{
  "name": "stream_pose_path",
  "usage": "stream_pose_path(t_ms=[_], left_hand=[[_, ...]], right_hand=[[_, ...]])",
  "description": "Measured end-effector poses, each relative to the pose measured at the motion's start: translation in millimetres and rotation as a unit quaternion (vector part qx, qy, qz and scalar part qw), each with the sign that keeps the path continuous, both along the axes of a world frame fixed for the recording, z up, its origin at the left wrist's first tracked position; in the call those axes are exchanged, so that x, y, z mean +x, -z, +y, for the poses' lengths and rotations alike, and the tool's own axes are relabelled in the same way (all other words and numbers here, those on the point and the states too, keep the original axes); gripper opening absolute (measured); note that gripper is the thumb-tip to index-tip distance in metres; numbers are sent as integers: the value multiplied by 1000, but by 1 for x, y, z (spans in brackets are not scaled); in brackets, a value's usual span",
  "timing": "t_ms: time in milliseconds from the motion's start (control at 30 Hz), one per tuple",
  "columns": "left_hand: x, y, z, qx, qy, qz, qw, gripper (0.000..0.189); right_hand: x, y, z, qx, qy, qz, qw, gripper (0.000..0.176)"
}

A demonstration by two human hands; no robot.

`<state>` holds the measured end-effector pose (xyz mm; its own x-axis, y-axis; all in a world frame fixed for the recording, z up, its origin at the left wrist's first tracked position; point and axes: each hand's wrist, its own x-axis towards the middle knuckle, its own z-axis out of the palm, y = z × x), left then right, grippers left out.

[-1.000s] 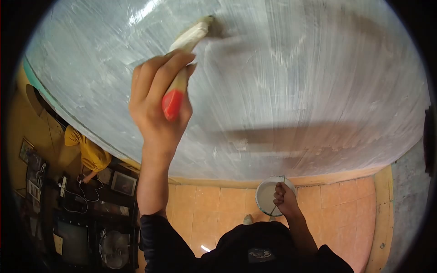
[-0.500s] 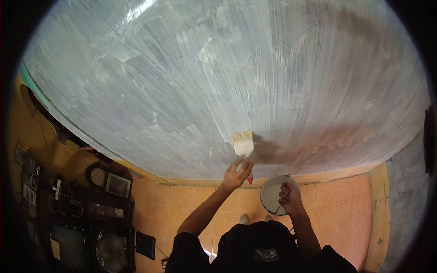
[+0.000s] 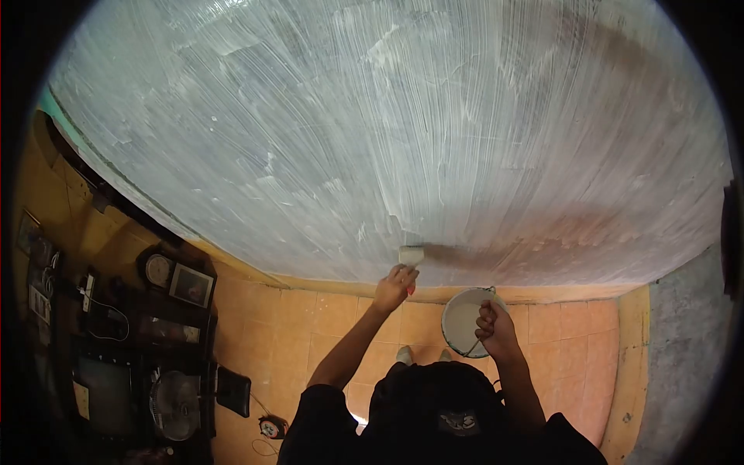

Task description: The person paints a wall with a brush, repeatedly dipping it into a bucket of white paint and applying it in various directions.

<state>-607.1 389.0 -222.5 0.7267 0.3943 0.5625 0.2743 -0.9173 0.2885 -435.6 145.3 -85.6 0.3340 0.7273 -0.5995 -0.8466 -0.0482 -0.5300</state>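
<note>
My left hand (image 3: 395, 289) is closed around the handle of a wide paintbrush (image 3: 411, 254). Its pale bristles are at the lower part of the wall (image 3: 310, 155), which is covered in streaky whitish strokes. A bit of the brush's red handle end shows below my fingers. My right hand (image 3: 494, 329) is a fist around the wire handle of a bucket (image 3: 445, 319), held near the foot of the wall. Inside the bucket is pale, whitish paint (image 3: 465, 322).
Orange floor tiles (image 3: 271, 325) lie beneath me. On the left, dark furniture carries a clock (image 3: 158, 270), a framed picture (image 3: 191, 285) and a fan (image 3: 174, 404). A cord reel (image 3: 272, 427) sits on the floor. A grey surface (image 3: 682, 333) lies at the right.
My left hand has brought the brush down the wall and slightly left, and the brush now looks foreshortened. My right hand keeps holding the bucket. The view has shifted slightly.
</note>
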Motion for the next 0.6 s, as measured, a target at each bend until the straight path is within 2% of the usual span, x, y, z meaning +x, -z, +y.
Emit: stream_pose_path(t_ms=[100,167,333,367,400,433,500,600], left_hand=[[-7,-69,20,-5,19,-34,999,38],[-18,-135,30,10,31,-42,999,39],[-34,-269,32,60,13,-78,995,42],[-35,-287,32,110,3,-117,987,41],[-36,-298,31,159,-8,-154,975,39],[-35,-302,30,157,-8,-151,976,39],[-32,-306,28,258,-72,-234,934,39],[-17,-272,25,249,-70,-273,927,40]], right_hand=[[1,1,-3,-3,-3,4,1000,19],[-2,0,-5,1,1,10,1000,19],[-6,-3,-4,8,-12,11,1000,19],[-7,-4,-3,14,-13,13,1000,19],[-7,-5,-2,13,-13,16,1000,19],[-7,-7,-2,5,-12,12,1000,19],[-8,-8,-2,-3,-12,9,1000,18],[-5,-8,-3,-12,-8,8,1000,18]])
